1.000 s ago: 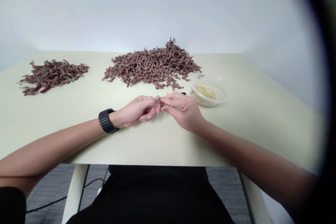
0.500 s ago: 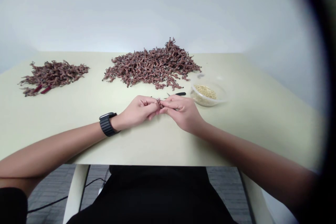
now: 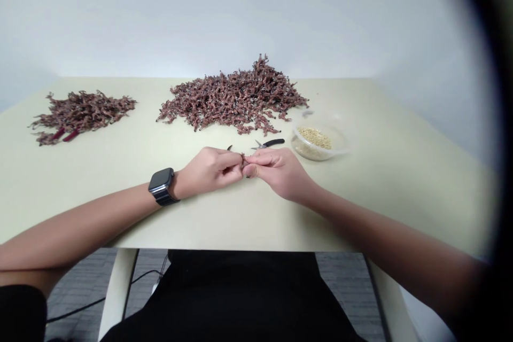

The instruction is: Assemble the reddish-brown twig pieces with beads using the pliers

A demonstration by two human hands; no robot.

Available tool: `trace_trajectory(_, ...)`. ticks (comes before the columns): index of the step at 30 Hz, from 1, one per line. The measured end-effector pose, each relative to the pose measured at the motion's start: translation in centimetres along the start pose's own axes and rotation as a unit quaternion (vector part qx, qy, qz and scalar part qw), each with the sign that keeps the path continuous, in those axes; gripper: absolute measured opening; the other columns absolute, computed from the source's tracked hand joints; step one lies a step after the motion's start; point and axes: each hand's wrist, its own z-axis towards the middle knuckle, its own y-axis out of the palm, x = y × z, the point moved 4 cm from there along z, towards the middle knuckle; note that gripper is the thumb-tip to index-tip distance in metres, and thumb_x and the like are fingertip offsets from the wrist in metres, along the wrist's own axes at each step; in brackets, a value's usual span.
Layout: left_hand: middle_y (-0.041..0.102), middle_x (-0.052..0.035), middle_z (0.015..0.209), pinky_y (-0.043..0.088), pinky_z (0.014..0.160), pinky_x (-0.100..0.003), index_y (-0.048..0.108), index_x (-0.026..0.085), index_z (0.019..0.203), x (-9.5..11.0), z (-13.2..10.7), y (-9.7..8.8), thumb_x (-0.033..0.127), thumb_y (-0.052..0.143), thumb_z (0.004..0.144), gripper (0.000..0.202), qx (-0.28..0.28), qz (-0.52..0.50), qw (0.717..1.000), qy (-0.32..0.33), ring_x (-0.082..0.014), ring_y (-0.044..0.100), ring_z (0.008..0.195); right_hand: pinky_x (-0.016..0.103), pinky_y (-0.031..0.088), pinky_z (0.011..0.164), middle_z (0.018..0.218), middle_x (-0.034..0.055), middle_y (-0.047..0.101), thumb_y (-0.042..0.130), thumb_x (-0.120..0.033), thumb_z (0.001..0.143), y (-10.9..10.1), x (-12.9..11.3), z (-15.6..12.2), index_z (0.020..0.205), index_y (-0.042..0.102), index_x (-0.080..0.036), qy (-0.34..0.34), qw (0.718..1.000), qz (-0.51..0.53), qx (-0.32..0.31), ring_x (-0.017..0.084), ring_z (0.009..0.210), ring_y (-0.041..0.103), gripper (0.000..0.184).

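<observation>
My left hand (image 3: 208,171) and my right hand (image 3: 280,172) meet at the middle of the table, fingertips together. Pinched between them is a small reddish-brown sprig (image 3: 243,159), mostly hidden by my fingers. Just beyond my right hand lie black-handled snips (image 3: 267,144) with metal blades, not touching it. A small dark tip (image 3: 230,147) pokes out behind my left fingers; I cannot tell what it is. A black-strapped smartwatch (image 3: 162,186) sits on my left wrist.
A large heap of reddish-brown dried sprigs (image 3: 234,101) lies at the back of the cream table (image 3: 256,224), with a smaller heap (image 3: 82,115) to the left. A clear plastic bowl (image 3: 318,141) of pale grains stands at the right. The table's front edge runs below my forearms.
My left wrist has rolled, turning the watch face upward. My right hand has shifted lower, uncovering the snips. The sprig stays pinched between my hands.
</observation>
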Motion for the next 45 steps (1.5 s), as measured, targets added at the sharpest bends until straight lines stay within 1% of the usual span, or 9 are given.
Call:
trace_trajectory(3, 0.048, 0.0015, 0.061, 0.031, 0.055, -0.026, 0.054, 0.018, 0.074, -0.1, -0.1, 0.1, 0.026, 0.052, 0.099, 0.026, 0.000, 0.060, 0.997, 0.051, -0.0108, 0.040, 0.056, 0.030, 0.045, 0.064, 0.068, 0.0011, 0.064, 0.069, -0.047, 0.092, 0.0, -0.2, 0.0, 0.073, 0.076, -0.021, -0.003, 1.000, 0.002, -0.004, 0.015, 0.068, 0.058, 0.034)
trace_trajectory(5, 0.049, 0.0012, 0.063, 0.031, 0.055, -0.026, 0.053, 0.018, 0.075, -0.1, -0.1, 0.1, 0.025, 0.052, 0.098, 0.025, 0.012, 0.060, 0.997, 0.048, -0.0108, 0.040, 0.056, 0.031, 0.046, 0.066, 0.072, 0.0017, 0.066, 0.069, -0.045, 0.092, -0.1, -0.2, 0.1, 0.076, 0.077, -0.021, -0.008, 1.000, 0.002, 0.003, 0.016, 0.071, 0.060, 0.030)
trace_trajectory(9, 0.050, 0.0019, 0.064, 0.032, 0.057, -0.024, 0.055, 0.016, 0.074, -0.1, 0.4, -0.2, 0.022, 0.049, 0.098, 0.025, 0.026, -0.117, 0.989, -0.087, -0.0092, 0.040, 0.057, 0.033, 0.051, 0.075, 0.089, 0.0042, 0.073, 0.071, -0.037, 0.092, -0.5, -0.1, 0.2, 0.086, 0.081, -0.025, -0.035, 0.999, -0.007, 0.036, 0.019, 0.083, 0.066, 0.016)
trace_trajectory(11, 0.050, 0.0014, 0.064, 0.033, 0.055, -0.023, 0.056, 0.016, 0.075, -0.3, 0.5, 0.2, 0.025, 0.048, 0.099, 0.027, 0.004, -0.269, 0.947, -0.176, -0.0092, 0.041, 0.056, 0.034, 0.053, 0.081, 0.098, 0.0042, 0.075, 0.071, -0.030, 0.091, -0.7, 0.0, 0.3, 0.092, 0.082, -0.027, -0.055, 0.997, -0.029, 0.052, 0.020, 0.089, 0.068, 0.011)
trace_trajectory(16, 0.046, 0.0023, 0.054, 0.022, 0.043, -0.024, 0.060, 0.016, 0.080, -1.0, 0.4, 1.7, 0.030, 0.050, 0.096, 0.024, -0.043, -0.537, 0.782, -0.314, -0.0084, 0.033, 0.043, 0.036, 0.055, 0.088, 0.103, 0.0020, 0.076, 0.066, -0.016, 0.091, -1.1, -0.3, 0.3, 0.095, 0.082, -0.030, -0.112, 0.986, -0.103, 0.069, 0.020, 0.095, 0.068, 0.021)
trace_trajectory(20, 0.045, 0.0030, 0.053, 0.018, 0.041, -0.024, 0.062, 0.015, 0.081, -1.2, 0.3, 2.2, 0.028, 0.054, 0.092, 0.019, -0.052, -0.604, 0.718, -0.344, -0.0068, 0.028, 0.040, 0.038, 0.055, 0.085, 0.103, 0.0031, 0.076, 0.066, -0.016, 0.092, -1.2, -0.3, 0.3, 0.098, 0.081, -0.030, -0.142, 0.976, -0.148, 0.075, 0.021, 0.095, 0.066, 0.022)
trace_trajectory(31, 0.050, 0.0023, 0.054, 0.014, 0.039, -0.023, 0.061, 0.014, 0.081, -1.2, 0.4, 1.9, 0.024, 0.061, 0.089, 0.012, -0.033, -0.614, 0.703, -0.357, -0.0047, 0.029, 0.039, 0.039, 0.054, 0.084, 0.105, 0.0051, 0.075, 0.069, -0.023, 0.094, -1.1, 0.0, 0.2, 0.104, 0.080, -0.029, -0.184, 0.964, -0.177, 0.074, 0.022, 0.094, 0.063, 0.016)
trace_trajectory(41, 0.038, 0.0054, 0.056, 0.013, 0.040, -0.019, 0.061, 0.013, 0.079, -1.2, 0.1, 1.8, 0.021, 0.061, 0.086, 0.010, -0.063, -0.615, 0.691, -0.374, -0.0036, 0.020, 0.043, 0.038, 0.052, 0.082, 0.100, 0.0074, 0.075, 0.066, -0.019, 0.095, -0.7, -0.7, 0.0, 0.097, 0.078, -0.023, -0.239, 0.942, -0.224, 0.071, 0.022, 0.091, 0.062, 0.013)
trace_trajectory(45, 0.034, 0.0056, 0.057, 0.013, 0.041, -0.018, 0.058, 0.013, 0.077, -1.1, 0.1, 1.7, 0.022, 0.060, 0.088, 0.014, -0.053, -0.601, 0.704, -0.375, -0.0042, 0.019, 0.046, 0.037, 0.053, 0.082, 0.097, 0.0074, 0.073, 0.060, -0.014, 0.098, -0.4, -0.6, -0.2, 0.097, 0.077, -0.022, -0.253, 0.939, -0.220, 0.074, 0.020, 0.088, 0.061, 0.018)
